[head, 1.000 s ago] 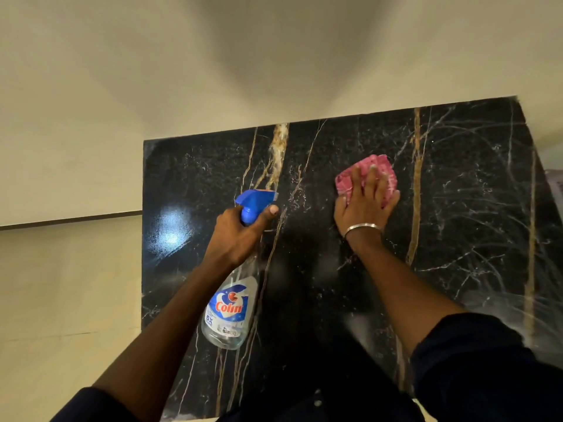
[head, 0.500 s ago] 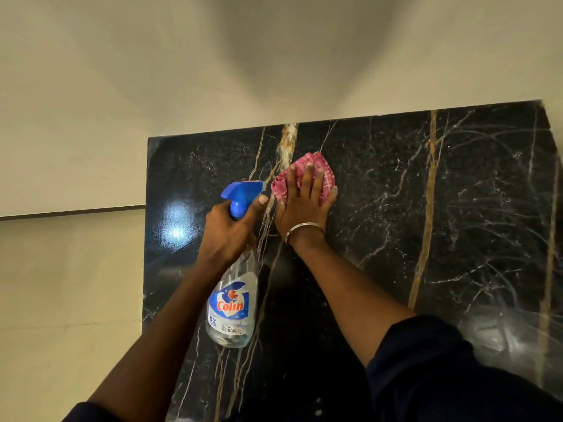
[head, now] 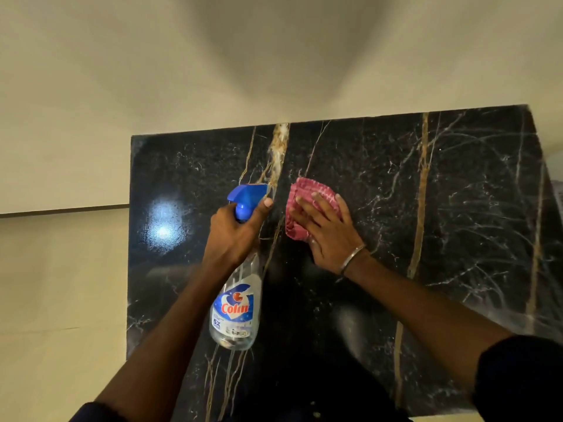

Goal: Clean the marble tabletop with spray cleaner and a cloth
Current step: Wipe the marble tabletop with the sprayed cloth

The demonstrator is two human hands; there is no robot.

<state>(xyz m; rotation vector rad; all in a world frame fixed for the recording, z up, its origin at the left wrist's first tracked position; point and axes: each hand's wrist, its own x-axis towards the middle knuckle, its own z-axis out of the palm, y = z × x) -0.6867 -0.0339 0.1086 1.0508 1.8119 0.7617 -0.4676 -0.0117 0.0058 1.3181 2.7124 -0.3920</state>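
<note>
The pink cloth (head: 307,208) lies bunched on the black, gold-veined marble tabletop (head: 457,208), near its middle, pressed flat under the right hand (head: 327,229), whose fingers lie straight across it. Just beside it, the left hand (head: 236,231) is wrapped around the neck of the clear spray bottle (head: 236,312), its blue nozzle pointing away from the person. A ceiling light glares off the slab's left part.

What I'm failing to make out from the head view

The right hand (head: 327,226) is covering most of the cloth (head: 304,193), so I'm seeing only its far and left folds. The left hand (head: 234,233) is hiding the bottle (head: 243,275) neck and trigger. The label (head: 234,312) small print is blurring past reading. The tabletop (head: 457,208) is running off the right edge, and the sleeves (head: 524,379) are getting cropped below.
</note>
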